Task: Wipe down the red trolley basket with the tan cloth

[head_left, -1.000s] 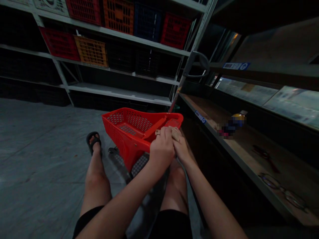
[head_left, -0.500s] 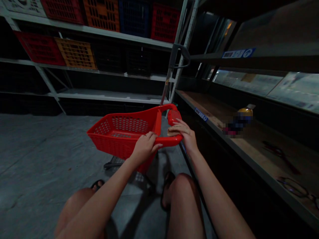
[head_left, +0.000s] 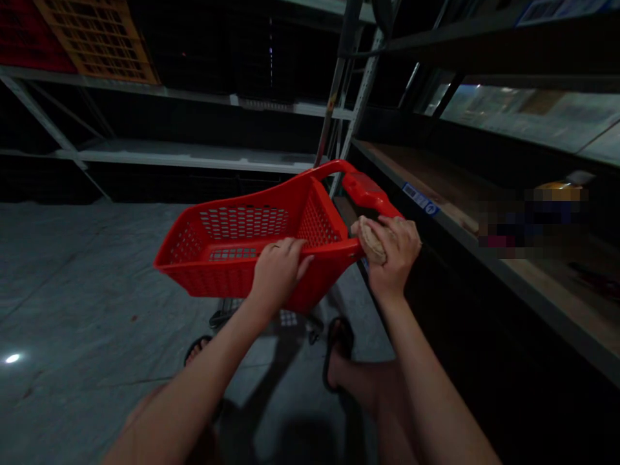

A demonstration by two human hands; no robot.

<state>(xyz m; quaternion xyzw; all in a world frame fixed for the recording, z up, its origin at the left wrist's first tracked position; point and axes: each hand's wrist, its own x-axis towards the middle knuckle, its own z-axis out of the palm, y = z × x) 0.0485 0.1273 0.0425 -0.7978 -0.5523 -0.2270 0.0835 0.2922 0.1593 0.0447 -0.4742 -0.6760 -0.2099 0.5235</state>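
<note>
A small red plastic shopping cart point(head_left: 213, 279) with perforated walls stands in front of me, its basket showing nothing inside. My left hand point(head_left: 277, 274) grips the near side rim of the basket, fingers curled over it. Folded under the fingers of my right hand point(head_left: 394, 261) is a beige cloth point(head_left: 372, 240), pressed against the near corner of the cart's handle point(head_left: 365, 188). The hand covers part of that corner.
On my right runs a shelf point(head_left: 465, 226) with a blurred-out bottle point(head_left: 562, 192) lying on it. A metal rack point(head_left: 194, 155) holds crates, including a yellow crate point(head_left: 101, 39), at the back. A pole point(head_left: 329, 116) leans behind the cart. Grey floor point(head_left: 97, 310) spreads to the left.
My right hand with the cloth has moved right and turned at the handle's corner. The left hand stays on the rim. The view has tilted down and come closer to the cart.
</note>
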